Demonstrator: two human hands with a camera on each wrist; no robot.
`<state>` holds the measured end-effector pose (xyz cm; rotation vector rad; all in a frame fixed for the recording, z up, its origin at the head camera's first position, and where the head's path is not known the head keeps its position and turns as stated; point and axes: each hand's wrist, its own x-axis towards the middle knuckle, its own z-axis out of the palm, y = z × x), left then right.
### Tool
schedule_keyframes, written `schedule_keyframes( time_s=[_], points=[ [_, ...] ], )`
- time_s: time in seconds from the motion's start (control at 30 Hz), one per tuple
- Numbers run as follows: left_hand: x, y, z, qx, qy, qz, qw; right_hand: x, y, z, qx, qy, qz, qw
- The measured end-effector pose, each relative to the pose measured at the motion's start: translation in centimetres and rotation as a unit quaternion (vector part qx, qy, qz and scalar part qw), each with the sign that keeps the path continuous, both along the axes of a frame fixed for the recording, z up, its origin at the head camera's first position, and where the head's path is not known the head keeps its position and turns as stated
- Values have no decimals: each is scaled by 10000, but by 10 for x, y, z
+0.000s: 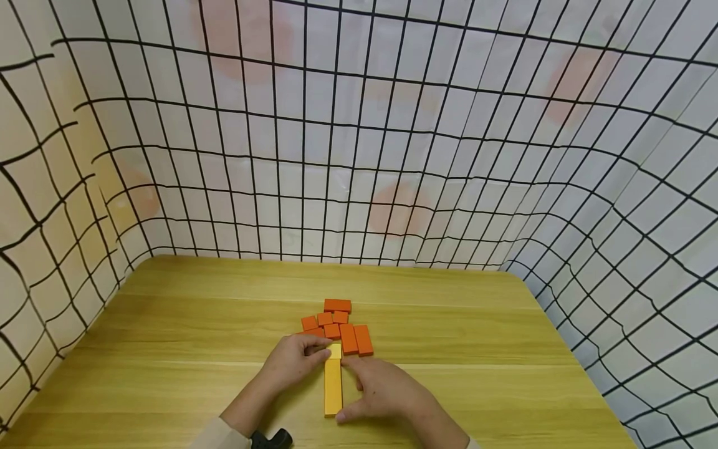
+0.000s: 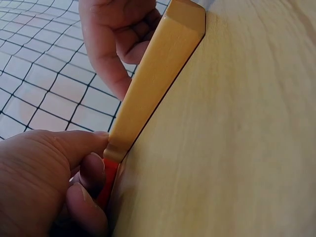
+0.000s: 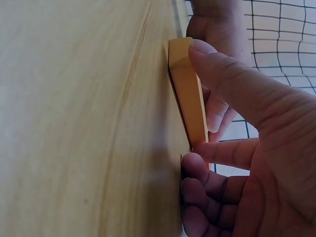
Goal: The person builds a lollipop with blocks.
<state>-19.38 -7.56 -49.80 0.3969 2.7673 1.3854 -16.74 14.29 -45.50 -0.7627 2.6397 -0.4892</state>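
The hands meet around the long yellow block, which lies flat on the bench and points away from the person; the left hand, to the left of the block's far end, pinches the small yellow block between thumb and forefinger; the right hand, along the long yellow block's right side, has thumb and forefinger spread, the thumb at the near corner and the forefinger by the far end; its other fingers bend in beneath the palm.

The small yellow block sits in line with the long yellow block, just at its far end; beyond lie orange blocks, two oblong ones side by side to the right, four squarish ones in a cluster, another oblong farthest away, and one to the left partly hidden by the left hand; well beyond the long yellow block, a black grid rises behind the bench.
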Motion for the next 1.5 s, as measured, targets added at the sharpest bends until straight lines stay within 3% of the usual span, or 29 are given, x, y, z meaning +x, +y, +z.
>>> schedule_keyframes(
  time_s=[0.47, 0.73, 0.9, 1.03, 1.23, 1.5],
  points=[
    [-2, -1, 0, 117, -59, -92, 9999, -1, 1, -1, -20, 13, 74, 10000],
    [-1, -6, 2, 116, -146, -516, 9985, -4, 6, 2, -381, -340, -11, 9987],
    [0, -7, 3, -178, -122, -805, 9965, -7, 12, 4, -698, -816, -191, 9940],
    [1, -7, 4, -387, -209, -842, 9955, -10, 16, 5, -753, -960, -305, 9921],
    [5, -7, 6, -422, -225, -900, 9948, -14, 21, 3, -853, -603, -244, 9942],
    [9, -8, 5, -537, -179, -841, 9948, -21, 23, 1, -1125, -97, -459, 9925]
  ],
)
